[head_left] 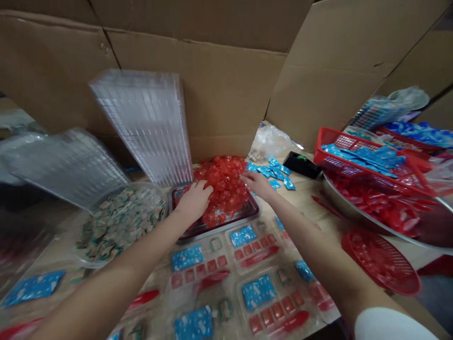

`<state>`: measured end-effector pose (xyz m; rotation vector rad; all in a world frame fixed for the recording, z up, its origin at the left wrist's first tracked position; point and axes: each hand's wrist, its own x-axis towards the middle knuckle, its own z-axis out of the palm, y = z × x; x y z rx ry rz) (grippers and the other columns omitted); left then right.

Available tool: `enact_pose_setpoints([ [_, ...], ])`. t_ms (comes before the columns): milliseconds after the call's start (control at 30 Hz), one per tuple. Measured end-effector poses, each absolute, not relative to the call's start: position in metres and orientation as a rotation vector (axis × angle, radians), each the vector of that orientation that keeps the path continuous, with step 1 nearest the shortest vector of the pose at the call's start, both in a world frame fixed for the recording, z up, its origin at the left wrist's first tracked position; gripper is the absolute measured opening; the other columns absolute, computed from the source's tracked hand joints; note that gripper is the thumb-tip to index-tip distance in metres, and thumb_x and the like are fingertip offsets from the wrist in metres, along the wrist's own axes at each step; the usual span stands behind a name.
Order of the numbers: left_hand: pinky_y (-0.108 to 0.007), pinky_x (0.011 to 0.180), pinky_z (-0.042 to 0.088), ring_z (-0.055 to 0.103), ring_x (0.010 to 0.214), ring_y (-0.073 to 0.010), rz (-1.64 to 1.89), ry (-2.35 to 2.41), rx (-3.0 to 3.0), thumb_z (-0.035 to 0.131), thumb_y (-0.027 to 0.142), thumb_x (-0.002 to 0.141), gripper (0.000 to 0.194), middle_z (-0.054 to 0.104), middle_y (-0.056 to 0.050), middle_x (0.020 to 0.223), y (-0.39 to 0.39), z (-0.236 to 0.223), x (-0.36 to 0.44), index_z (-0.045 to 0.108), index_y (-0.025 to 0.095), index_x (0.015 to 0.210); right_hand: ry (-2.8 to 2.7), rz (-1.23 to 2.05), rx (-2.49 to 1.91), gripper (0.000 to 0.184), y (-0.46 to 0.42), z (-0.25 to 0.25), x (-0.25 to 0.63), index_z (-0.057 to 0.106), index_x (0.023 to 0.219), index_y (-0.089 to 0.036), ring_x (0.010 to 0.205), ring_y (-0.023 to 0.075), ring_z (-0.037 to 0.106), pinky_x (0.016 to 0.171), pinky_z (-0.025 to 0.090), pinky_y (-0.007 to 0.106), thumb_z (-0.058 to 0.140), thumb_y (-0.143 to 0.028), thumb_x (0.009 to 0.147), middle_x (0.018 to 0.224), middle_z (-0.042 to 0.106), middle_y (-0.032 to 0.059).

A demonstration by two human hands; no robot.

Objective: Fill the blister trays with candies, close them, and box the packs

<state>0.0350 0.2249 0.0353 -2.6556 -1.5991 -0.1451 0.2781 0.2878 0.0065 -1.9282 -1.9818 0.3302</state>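
A heap of small red translucent pieces (226,184) is piled on a dark red tray (253,212) with a pale rim. My left hand (194,200) rests against the heap's left side, its fingers loosely bent and apart. On the opposite side, my right hand (259,185) touches the heap with its fingertips, fingers reaching inward. Neither hand visibly grips a piece, though some fingertips are partly hidden. In front of the tray lie clear blister trays (230,283), holding blue packets (258,292), rows of red squares (278,310) and red plastic strips.
Tall stacks of clear plastic trays (148,127) lean at the back left, beside a round bowl of small green-and-beige packets (122,219). At right are a red basket of blue packets (371,158), a metal basin of red pieces (382,203) and a smaller red basket (380,262). Cardboard (212,94) walls the back.
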Motion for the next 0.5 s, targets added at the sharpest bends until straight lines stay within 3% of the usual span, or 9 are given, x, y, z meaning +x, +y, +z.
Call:
enact_pose_setpoints([
  [100, -0.037, 0.093, 0.044, 0.044, 0.119, -0.0272, -0.163, -1.765, -2.509, 0.061, 0.024, 0.079, 0.042, 0.041, -0.012, 0.133, 0.205, 0.041, 0.030, 0.048, 0.021, 0.119, -1.929, 0.283, -2.022, 0.037, 0.287, 0.005, 0.266, 0.060, 0.111, -0.015, 0.092, 0.0222, 0.060, 0.078, 0.044, 0.031, 0.042, -0.040, 0.090, 0.102, 0.064, 0.0135],
  [167, -0.037, 0.085, 0.048, 0.051, 0.112, -0.0292, -0.095, -1.949, -2.377, 0.063, 0.032, 0.077, 0.046, 0.046, -0.013, 0.125, 0.193, 0.042, 0.026, 0.047, 0.020, 0.119, -1.920, 0.253, -2.072, 0.038, 0.283, 0.002, 0.257, 0.058, 0.112, -0.013, 0.095, 0.0268, 0.059, 0.080, 0.043, 0.035, 0.049, -0.039, 0.086, 0.104, 0.062, 0.0183],
  [300, -0.041, 0.078, 0.049, 0.060, 0.099, -0.0334, 0.129, -2.259, -2.278, 0.056, 0.048, 0.080, 0.055, 0.055, -0.018, 0.113, 0.183, 0.036, 0.018, 0.043, 0.014, 0.121, -1.914, 0.142, -2.086, 0.037, 0.271, -0.002, 0.234, 0.056, 0.112, -0.005, 0.111, 0.0339, 0.049, 0.091, 0.037, 0.042, 0.050, -0.029, 0.084, 0.114, 0.055, 0.0265],
  [433, -0.039, 0.079, 0.047, 0.061, 0.100, -0.0327, 0.150, -2.289, -2.313, 0.055, 0.050, 0.080, 0.058, 0.056, -0.020, 0.114, 0.188, 0.030, 0.015, 0.042, 0.013, 0.122, -1.928, 0.133, -2.062, 0.035, 0.259, -0.002, 0.215, 0.055, 0.109, 0.001, 0.104, 0.0324, 0.054, 0.088, 0.039, 0.041, 0.047, -0.023, 0.085, 0.106, 0.058, 0.0277],
  [500, -0.038, 0.078, 0.048, 0.061, 0.099, -0.0325, 0.158, -2.297, -2.334, 0.055, 0.049, 0.079, 0.059, 0.056, -0.020, 0.114, 0.191, 0.029, 0.016, 0.041, 0.013, 0.123, -2.002, 0.158, -1.983, 0.034, 0.252, 0.000, 0.212, 0.057, 0.108, -0.003, 0.096, 0.0272, 0.058, 0.083, 0.043, 0.035, 0.049, -0.026, 0.084, 0.104, 0.060, 0.0228],
])
